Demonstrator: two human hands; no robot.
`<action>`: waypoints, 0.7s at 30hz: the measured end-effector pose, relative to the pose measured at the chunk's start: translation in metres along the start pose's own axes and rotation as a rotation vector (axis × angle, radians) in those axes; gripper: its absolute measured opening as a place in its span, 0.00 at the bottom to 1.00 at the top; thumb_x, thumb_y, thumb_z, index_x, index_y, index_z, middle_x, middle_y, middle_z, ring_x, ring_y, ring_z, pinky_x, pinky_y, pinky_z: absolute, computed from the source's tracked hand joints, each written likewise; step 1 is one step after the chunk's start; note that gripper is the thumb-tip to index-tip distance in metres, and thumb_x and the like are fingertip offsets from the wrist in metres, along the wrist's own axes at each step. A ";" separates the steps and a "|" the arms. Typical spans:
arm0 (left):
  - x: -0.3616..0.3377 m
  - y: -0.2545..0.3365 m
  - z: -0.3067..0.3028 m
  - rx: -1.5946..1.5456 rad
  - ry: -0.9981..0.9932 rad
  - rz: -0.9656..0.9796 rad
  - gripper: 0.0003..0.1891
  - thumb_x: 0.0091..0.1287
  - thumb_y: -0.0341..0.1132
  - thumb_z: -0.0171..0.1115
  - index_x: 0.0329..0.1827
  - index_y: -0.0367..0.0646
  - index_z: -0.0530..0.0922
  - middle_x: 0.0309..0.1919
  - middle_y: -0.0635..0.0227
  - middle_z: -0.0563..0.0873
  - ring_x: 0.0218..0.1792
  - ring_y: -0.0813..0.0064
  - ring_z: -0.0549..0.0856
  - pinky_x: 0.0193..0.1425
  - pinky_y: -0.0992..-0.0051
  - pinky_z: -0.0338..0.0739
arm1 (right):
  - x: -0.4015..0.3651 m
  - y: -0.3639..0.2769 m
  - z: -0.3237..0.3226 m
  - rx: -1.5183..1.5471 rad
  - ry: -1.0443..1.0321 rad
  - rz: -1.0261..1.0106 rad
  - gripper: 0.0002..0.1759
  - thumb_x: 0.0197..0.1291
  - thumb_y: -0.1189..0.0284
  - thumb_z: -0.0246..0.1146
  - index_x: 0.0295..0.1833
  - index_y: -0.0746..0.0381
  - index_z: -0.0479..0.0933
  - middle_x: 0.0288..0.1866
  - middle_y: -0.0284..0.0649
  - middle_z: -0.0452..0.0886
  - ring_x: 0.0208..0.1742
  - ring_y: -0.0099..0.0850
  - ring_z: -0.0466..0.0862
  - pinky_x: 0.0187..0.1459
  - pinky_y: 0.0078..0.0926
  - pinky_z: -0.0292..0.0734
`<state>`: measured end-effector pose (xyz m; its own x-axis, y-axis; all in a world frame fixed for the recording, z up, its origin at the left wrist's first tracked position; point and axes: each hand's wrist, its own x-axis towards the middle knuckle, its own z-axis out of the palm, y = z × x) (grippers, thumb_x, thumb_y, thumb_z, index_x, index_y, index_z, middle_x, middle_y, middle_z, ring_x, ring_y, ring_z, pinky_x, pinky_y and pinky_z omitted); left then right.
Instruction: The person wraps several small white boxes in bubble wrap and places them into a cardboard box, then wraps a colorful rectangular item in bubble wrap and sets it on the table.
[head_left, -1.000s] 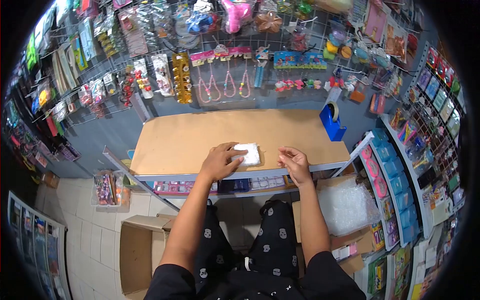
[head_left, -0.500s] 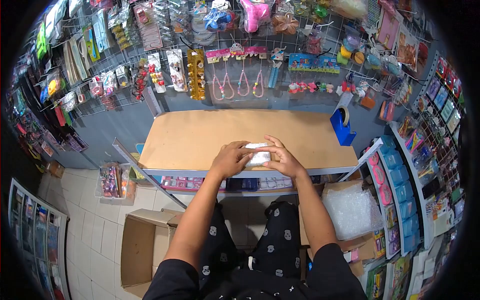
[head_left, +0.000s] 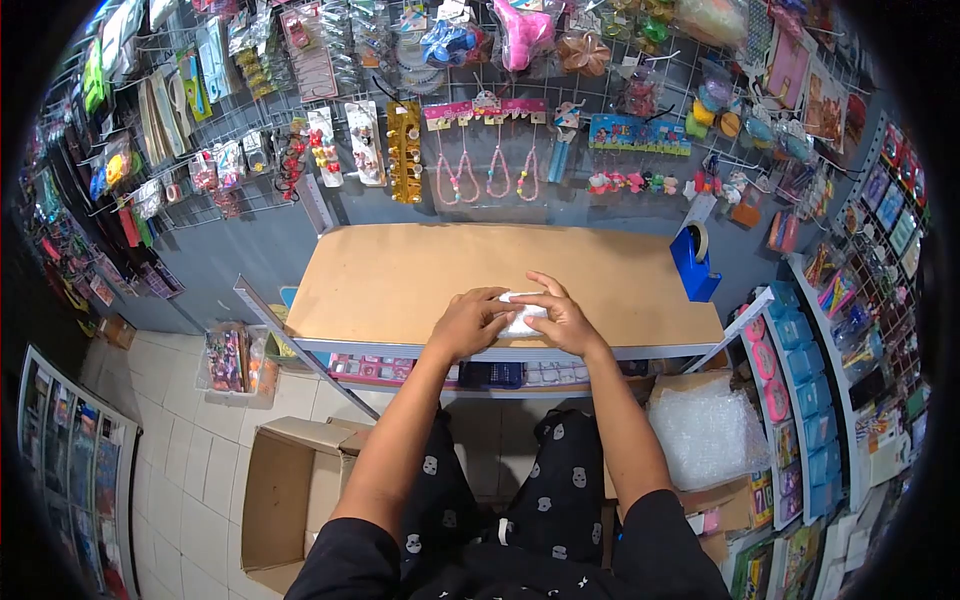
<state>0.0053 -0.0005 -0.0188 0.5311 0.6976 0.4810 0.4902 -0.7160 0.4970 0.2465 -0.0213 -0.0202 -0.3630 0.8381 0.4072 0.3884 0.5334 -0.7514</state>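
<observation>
A small white bundle (head_left: 519,322), which looks wrapped in bubble wrap, rests at the front edge of the tan tabletop (head_left: 400,270). My left hand (head_left: 466,322) grips its left side, with the fingers bent over the top. On the opposite side, my right hand (head_left: 564,320) holds it between thumb and fingers, and one finger sticks up. What lies inside the wrapping is hidden, and my hands cover much of the bundle.
At the table's right end stands a blue tape dispenser (head_left: 694,262). Bubble wrap (head_left: 708,435) sits beside my right arm. An open cardboard box (head_left: 285,500) is on the floor at left. Packaged accessories hang on the wall grid behind.
The view has shifted slightly, so the surroundings sit a little lower and farther right. My right fingers have moved slightly on the white bundle; both hands still hold it.
</observation>
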 end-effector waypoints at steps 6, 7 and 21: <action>0.003 0.005 -0.001 -0.064 0.012 -0.038 0.13 0.76 0.38 0.67 0.58 0.49 0.91 0.63 0.56 0.87 0.58 0.51 0.89 0.62 0.58 0.83 | 0.009 0.001 0.020 0.095 0.090 -0.012 0.25 0.68 0.78 0.68 0.70 0.57 0.83 0.74 0.47 0.79 0.75 0.40 0.78 0.74 0.36 0.74; 0.002 0.005 0.000 -0.075 0.019 -0.039 0.13 0.76 0.37 0.68 0.59 0.49 0.91 0.62 0.55 0.87 0.57 0.52 0.89 0.61 0.59 0.84 | 0.008 -0.002 0.020 0.139 0.089 0.018 0.26 0.67 0.79 0.68 0.71 0.58 0.82 0.71 0.47 0.81 0.74 0.39 0.80 0.74 0.36 0.74; 0.003 0.008 0.014 -0.495 0.240 -0.338 0.16 0.73 0.35 0.74 0.59 0.36 0.88 0.43 0.61 0.90 0.37 0.77 0.87 0.42 0.74 0.84 | 0.005 0.001 0.019 0.226 0.101 0.040 0.34 0.64 0.83 0.68 0.77 0.57 0.77 0.68 0.43 0.82 0.71 0.36 0.81 0.74 0.33 0.74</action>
<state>0.0201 -0.0041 -0.0233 0.2054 0.9103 0.3594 0.1958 -0.3980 0.8962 0.2284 -0.0189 -0.0287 -0.2602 0.8713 0.4161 0.1975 0.4698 -0.8604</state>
